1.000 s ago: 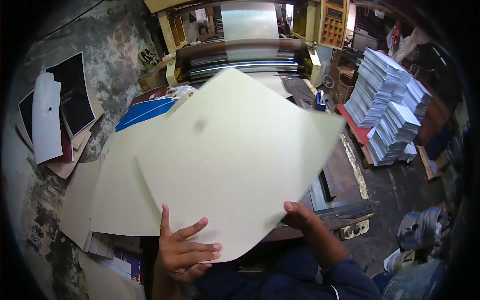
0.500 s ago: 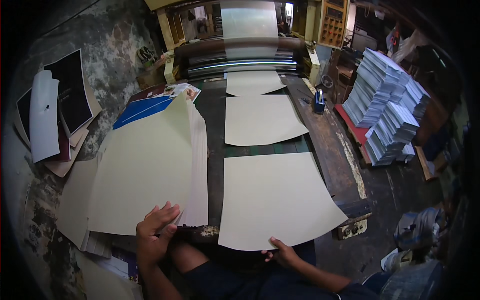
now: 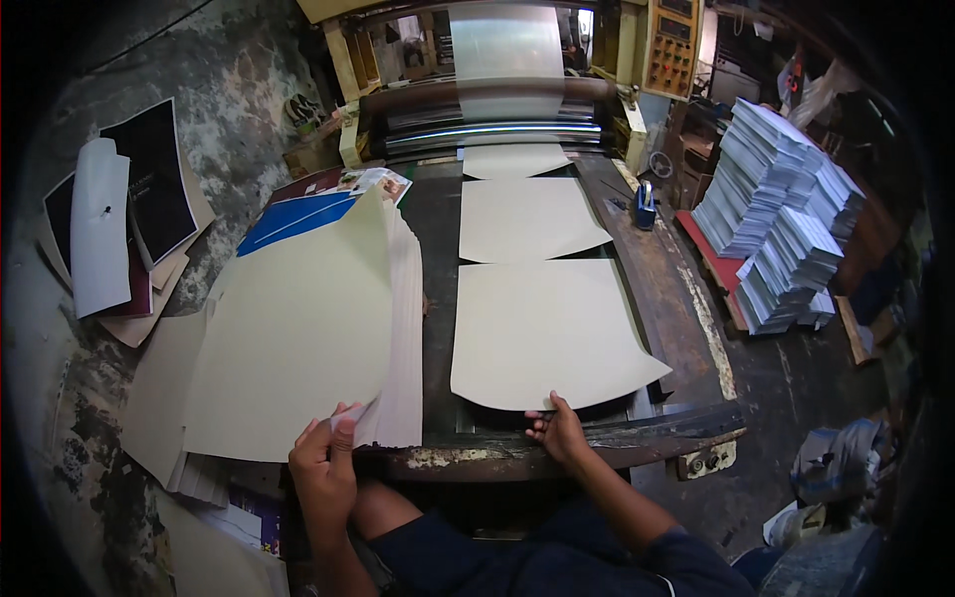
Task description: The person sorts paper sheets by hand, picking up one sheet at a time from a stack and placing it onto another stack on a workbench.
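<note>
My left hand [image 3: 323,466] is at the near right corner of a stack of large cream paper sheets [image 3: 288,338], its thumb and fingers pinching the lifted corner of the top sheet. On the dark feed table, a loose cream sheet [image 3: 552,328] lies with its near edge curling up. My right hand [image 3: 562,435] grips that edge, thumb above and fingers partly hidden beneath. Ahead of it, a second sheet [image 3: 532,219] and a third sheet [image 3: 512,159] lie in line, the third running up to the metal rollers [image 3: 497,134].
A roller machine with a control panel [image 3: 671,50] stands at the far end. A blue tape dispenser [image 3: 645,206] sits on the table's right ledge. Piles of white paper [image 3: 761,189] rest on a red board at right. Dark printed sheets [image 3: 154,184] lean on the left wall.
My right hand has pushed the near sheet forward, closing the gap to the sheet ahead. The sheets ahead have moved toward the rollers. My left hand's fingers have closed on the stack's corner.
</note>
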`<state>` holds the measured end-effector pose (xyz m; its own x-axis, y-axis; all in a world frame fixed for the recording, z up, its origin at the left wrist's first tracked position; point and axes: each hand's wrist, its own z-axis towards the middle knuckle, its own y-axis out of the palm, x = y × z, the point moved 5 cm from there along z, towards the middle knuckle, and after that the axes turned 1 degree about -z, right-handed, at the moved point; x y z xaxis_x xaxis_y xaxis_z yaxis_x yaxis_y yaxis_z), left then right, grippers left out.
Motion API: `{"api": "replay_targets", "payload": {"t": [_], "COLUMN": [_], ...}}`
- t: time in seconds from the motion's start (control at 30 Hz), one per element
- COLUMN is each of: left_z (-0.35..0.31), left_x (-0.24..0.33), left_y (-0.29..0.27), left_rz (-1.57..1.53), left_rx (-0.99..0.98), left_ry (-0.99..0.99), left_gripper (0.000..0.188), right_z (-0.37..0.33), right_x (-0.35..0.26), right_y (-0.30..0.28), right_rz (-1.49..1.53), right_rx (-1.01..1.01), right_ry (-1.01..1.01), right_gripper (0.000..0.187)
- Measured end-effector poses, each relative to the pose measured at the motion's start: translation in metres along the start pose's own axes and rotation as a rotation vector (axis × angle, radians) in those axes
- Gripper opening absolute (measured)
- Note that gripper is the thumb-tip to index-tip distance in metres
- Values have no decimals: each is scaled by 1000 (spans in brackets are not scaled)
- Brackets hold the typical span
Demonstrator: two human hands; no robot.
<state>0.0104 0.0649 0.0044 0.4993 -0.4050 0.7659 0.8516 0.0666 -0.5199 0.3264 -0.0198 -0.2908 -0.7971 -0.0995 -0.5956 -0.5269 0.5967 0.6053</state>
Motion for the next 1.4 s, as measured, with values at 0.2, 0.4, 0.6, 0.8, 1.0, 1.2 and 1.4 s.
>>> {"api": "replay_targets", "payload": {"t": [0.2, 0.4, 0.6, 0.8, 1.0, 1.2, 1.4], "left_z": [-1, -20, -41, -2, 19, 22, 22], "left_x": [3, 45, 71, 38, -2, -11, -13], "left_y": [-6, 8, 22, -2, -6, -5, -9], "left_rz": [-430, -220, 124, 98, -98, -274, -307], "left_rx": [212, -236, -514, -330, -347, -431, -354], "left_ry": [47, 553, 764, 606, 297, 149, -113], "left_gripper": [41, 37, 40, 62, 55, 48, 34], "right_z": [19, -92, -158, -147, -163, -180, -145], "right_x": [-4, -60, -85, -3, 64, 81, 56], "right_y": [0, 94, 75, -1, -38, -34, -31], "right_rz": [35, 216, -264, -127, -178, -215, -62], "right_rx": [56, -539, -313, -202, -122, -112, -70], "right_ry": [-146, -122, -183, 97, 206, 278, 213], "right_gripper": [54, 77, 44, 26, 35, 42, 43]}}
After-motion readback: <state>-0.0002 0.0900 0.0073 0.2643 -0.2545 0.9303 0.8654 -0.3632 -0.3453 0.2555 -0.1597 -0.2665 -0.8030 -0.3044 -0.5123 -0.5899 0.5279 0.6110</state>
